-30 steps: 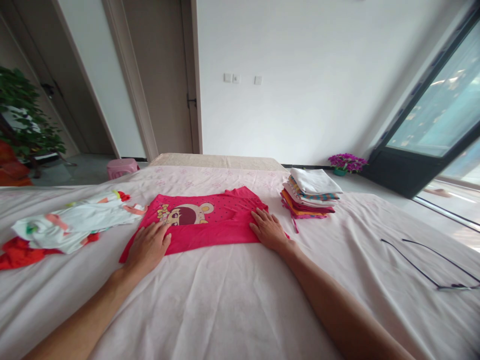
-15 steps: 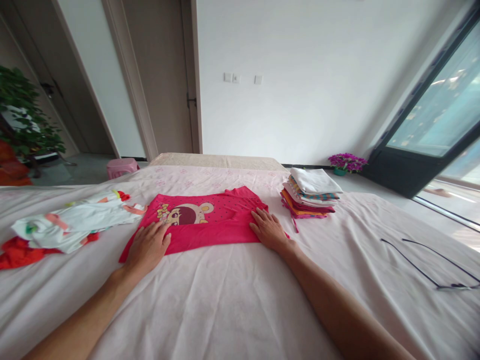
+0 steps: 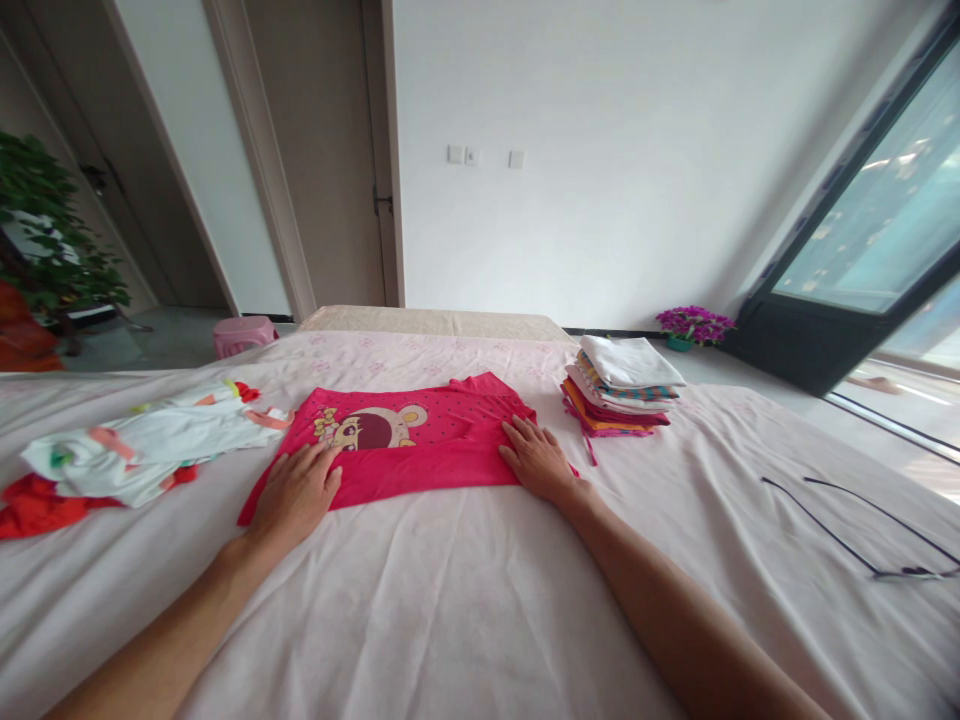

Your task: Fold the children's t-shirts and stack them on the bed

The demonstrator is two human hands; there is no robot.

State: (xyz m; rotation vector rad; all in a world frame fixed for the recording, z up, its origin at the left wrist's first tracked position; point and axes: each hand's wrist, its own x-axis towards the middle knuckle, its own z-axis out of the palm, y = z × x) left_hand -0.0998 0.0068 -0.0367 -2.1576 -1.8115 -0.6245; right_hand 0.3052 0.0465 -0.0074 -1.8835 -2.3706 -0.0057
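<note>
A bright pink shirt [image 3: 435,470] with a cartoon print lies on the bed, its near side folded over so that part of the print is covered. My left hand [image 3: 296,490] rests flat on its left end, fingers stretched out. On the right end lies my right hand [image 3: 538,458], palm down with the fingers extended. Just beyond that hand stands a stack of folded clothes [image 3: 619,390], topped by a white piece. To the left of the shirt is a loose heap of white and red clothes [image 3: 150,445].
A pale sheet [image 3: 450,600] covers the bed, with wrinkles running through it. Eyeglasses [image 3: 874,570] lie at the right. Beyond the bed are a pink stool [image 3: 244,334], a pot of purple flowers [image 3: 694,325] and a leafy plant [image 3: 52,230].
</note>
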